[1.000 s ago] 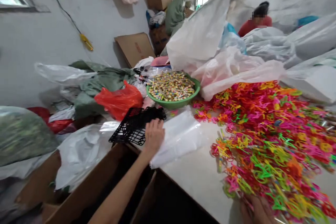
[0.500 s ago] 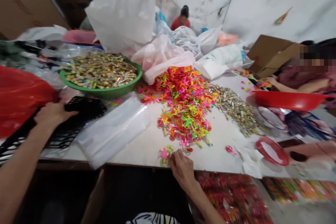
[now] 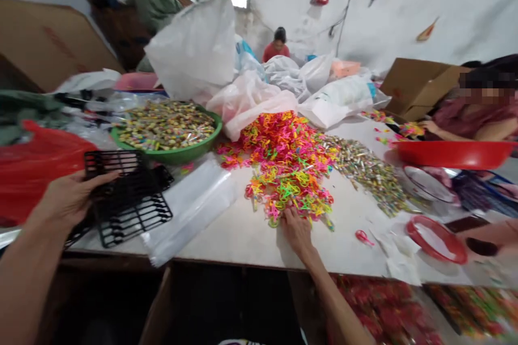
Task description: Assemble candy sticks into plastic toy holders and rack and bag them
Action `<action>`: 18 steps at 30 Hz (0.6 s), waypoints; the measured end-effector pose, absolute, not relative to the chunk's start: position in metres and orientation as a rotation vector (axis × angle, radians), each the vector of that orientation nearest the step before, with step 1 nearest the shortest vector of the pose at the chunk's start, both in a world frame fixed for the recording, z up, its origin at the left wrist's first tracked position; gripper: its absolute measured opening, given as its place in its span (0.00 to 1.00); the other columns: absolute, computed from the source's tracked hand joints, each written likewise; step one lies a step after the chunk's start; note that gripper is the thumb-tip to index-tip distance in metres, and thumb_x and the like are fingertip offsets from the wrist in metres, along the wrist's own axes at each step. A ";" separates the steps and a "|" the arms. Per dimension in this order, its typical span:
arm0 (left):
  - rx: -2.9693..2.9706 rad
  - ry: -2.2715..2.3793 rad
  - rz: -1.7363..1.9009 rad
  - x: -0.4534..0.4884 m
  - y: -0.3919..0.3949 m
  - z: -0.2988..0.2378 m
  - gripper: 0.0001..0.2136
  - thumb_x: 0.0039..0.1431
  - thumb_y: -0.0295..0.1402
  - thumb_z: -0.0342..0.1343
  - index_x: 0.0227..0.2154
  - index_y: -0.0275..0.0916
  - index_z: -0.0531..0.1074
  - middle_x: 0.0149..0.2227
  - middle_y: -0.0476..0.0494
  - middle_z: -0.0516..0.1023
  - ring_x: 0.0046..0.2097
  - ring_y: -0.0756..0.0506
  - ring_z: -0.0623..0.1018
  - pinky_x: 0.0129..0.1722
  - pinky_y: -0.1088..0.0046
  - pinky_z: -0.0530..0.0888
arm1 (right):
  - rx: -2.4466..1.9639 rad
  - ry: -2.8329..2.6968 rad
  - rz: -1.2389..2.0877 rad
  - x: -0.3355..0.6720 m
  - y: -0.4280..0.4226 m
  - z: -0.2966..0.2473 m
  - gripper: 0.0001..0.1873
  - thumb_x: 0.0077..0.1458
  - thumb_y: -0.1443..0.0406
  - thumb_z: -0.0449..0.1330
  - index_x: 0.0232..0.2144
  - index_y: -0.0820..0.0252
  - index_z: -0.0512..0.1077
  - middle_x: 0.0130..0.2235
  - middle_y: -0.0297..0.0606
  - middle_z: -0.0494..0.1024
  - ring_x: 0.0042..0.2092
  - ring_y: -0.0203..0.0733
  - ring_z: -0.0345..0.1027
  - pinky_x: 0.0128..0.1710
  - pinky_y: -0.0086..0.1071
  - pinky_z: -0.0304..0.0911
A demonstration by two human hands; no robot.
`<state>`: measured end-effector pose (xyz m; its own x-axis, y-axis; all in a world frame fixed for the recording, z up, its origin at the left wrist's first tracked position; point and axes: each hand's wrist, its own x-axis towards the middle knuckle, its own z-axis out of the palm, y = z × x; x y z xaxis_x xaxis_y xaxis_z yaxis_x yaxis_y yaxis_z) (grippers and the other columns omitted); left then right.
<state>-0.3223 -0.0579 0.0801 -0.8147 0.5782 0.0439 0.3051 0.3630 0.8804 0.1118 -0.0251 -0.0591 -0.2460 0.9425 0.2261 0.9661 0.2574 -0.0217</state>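
Observation:
My left hand (image 3: pixel 68 199) is closed on the edge of a black plastic grid tray (image 3: pixel 135 215), held tilted above the table's left side. More black grid shows behind and below it. My right hand (image 3: pixel 297 229) rests at the near edge of a heap of small bright plastic toys (image 3: pixel 279 145), pink, orange, yellow and green. Its fingers reach forward against the toys, fingertips partly hidden, with no firm hold visible. Clear plastic bags (image 3: pixel 194 205) lie flat between the tray and the heap.
A green basin (image 3: pixel 174 156) full of small wrapped pieces stands behind the bags. Similar pieces (image 3: pixel 364 172) spread right of the heap. A red basin (image 3: pixel 453 155) and a co-worker (image 3: pixel 469 113) are at the right. One pink toy (image 3: pixel 364 237) lies near the front edge.
My left hand has raised the black grid tray from the table and tilted it. My right hand has moved forward to the heap, and the few loose toys beside it now lie against the heap.

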 end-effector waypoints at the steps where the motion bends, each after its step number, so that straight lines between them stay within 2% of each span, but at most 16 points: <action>1: 0.749 2.233 1.463 -0.323 -0.064 0.078 0.06 0.42 0.26 0.61 0.27 0.34 0.74 0.24 0.54 0.78 0.25 0.54 0.72 0.29 0.76 0.70 | -1.783 -2.329 -0.169 0.111 -0.028 -0.059 0.09 0.56 0.68 0.48 0.31 0.59 0.68 0.37 0.40 0.75 0.29 0.39 0.67 0.27 0.30 0.52; 4: 0.538 1.753 1.577 -0.306 -0.082 0.062 0.08 0.38 0.24 0.62 0.26 0.35 0.73 0.21 0.56 0.76 0.24 0.56 0.71 0.27 0.83 0.67 | -1.725 -2.270 -0.091 0.101 -0.039 -0.056 0.10 0.56 0.67 0.48 0.31 0.58 0.69 0.37 0.41 0.75 0.28 0.39 0.68 0.26 0.31 0.53; 6: 0.516 1.476 1.466 -0.276 -0.087 0.046 0.09 0.36 0.26 0.63 0.26 0.35 0.73 0.19 0.56 0.75 0.21 0.57 0.69 0.22 0.85 0.64 | -1.658 -2.210 0.052 0.091 -0.045 -0.055 0.11 0.57 0.64 0.47 0.31 0.57 0.68 0.36 0.40 0.75 0.29 0.40 0.69 0.26 0.30 0.55; 8: 0.537 1.375 1.321 -0.235 -0.083 0.026 0.09 0.35 0.28 0.65 0.24 0.32 0.74 0.19 0.50 0.74 0.20 0.55 0.69 0.20 0.82 0.64 | -1.579 -2.168 0.222 0.079 -0.046 -0.055 0.12 0.57 0.61 0.46 0.32 0.57 0.68 0.34 0.38 0.75 0.31 0.40 0.69 0.27 0.30 0.57; 12: 0.525 1.197 1.148 -0.157 -0.050 -0.017 0.09 0.36 0.30 0.64 0.23 0.30 0.73 0.23 0.39 0.77 0.23 0.48 0.74 0.22 0.74 0.69 | -1.535 -2.124 0.398 0.065 -0.037 -0.061 0.15 0.56 0.59 0.45 0.31 0.59 0.69 0.31 0.40 0.75 0.33 0.42 0.69 0.30 0.31 0.60; 18: 0.437 1.156 1.405 -0.152 0.008 -0.048 0.11 0.46 0.35 0.59 0.31 0.34 0.71 0.28 0.41 0.77 0.26 0.49 0.75 0.27 0.74 0.71 | -1.542 -2.059 0.536 0.076 -0.033 -0.067 0.18 0.55 0.53 0.46 0.31 0.57 0.68 0.31 0.40 0.76 0.31 0.43 0.70 0.28 0.32 0.61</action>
